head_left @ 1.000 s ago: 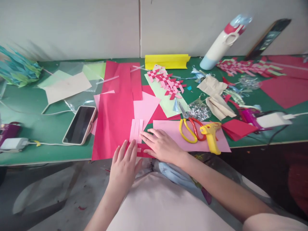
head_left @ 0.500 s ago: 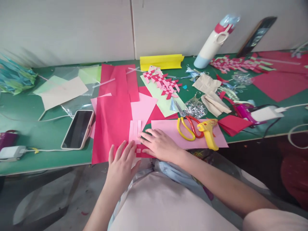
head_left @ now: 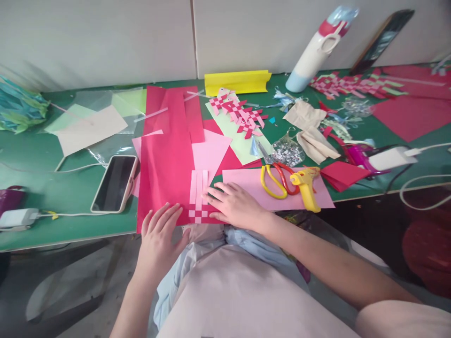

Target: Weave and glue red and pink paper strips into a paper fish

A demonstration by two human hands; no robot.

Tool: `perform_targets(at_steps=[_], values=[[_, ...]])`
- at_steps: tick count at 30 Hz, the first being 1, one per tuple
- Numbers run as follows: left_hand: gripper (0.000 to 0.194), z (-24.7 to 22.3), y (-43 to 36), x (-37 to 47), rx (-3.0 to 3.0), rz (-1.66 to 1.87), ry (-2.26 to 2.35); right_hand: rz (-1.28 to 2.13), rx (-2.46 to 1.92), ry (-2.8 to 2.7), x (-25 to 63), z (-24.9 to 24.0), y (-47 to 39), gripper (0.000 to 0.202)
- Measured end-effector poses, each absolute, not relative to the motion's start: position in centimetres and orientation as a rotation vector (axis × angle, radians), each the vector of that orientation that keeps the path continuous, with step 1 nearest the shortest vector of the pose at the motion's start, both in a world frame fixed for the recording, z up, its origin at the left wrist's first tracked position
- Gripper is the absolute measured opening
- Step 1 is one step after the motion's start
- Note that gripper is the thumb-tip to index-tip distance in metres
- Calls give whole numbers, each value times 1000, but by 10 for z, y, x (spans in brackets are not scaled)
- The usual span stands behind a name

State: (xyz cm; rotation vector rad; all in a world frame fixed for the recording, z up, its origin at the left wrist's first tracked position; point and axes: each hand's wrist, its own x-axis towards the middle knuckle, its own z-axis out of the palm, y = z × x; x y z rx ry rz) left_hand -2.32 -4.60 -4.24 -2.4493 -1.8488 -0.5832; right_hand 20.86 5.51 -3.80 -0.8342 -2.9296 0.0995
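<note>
A small piece of pink paper strips (head_left: 199,188), woven with red into a checkered patch at its lower end, lies on a large red paper sheet (head_left: 164,173) at the table's front edge. My left hand (head_left: 160,234) rests to the left of the woven strips on the red sheet, fingers stretched out and holding nothing. On the right, my right hand (head_left: 234,202) lies with fingers spread, its fingertips touching the right side of the strips. A pink sheet (head_left: 243,180) lies just beyond that hand, with scissors (head_left: 271,183) and a yellow glue gun (head_left: 305,187) on it.
Finished woven paper fish (head_left: 237,112) lie on a pale green sheet. Behind them stands a folded yellow paper (head_left: 237,83). A phone (head_left: 115,183) is at left; a water bottle (head_left: 317,51) stands at the back right. Sequins in a bag (head_left: 287,152) lie behind the scissors.
My left hand has moved left, off the woven strips, so the checkered patch shows more. My right hand stays almost in place beside the strips. The view has shifted slightly.
</note>
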Motion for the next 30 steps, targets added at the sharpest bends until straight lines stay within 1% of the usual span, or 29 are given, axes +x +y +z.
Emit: perform_targets(at_steps=[9,13,19,26,30], values=[[42,-50,-38,8,-2621,-530,-1612,113,-832,-2896,209,-40,54,45],[46,-60,-40,12,-2591,-472,-1503,130,-839,-2861,207,-44,54,47],[50,-71,-41,13,-2501,-480,-1414,258,-851,-2739,222,-38,58,49],[50,-73,-39,8,-2530,-461,-1334,77,-866,-2694,254,-38,26,49],[54,-74,-38,6,-2532,-472,-1322,-40,-892,-2723,259,-51,10,36]])
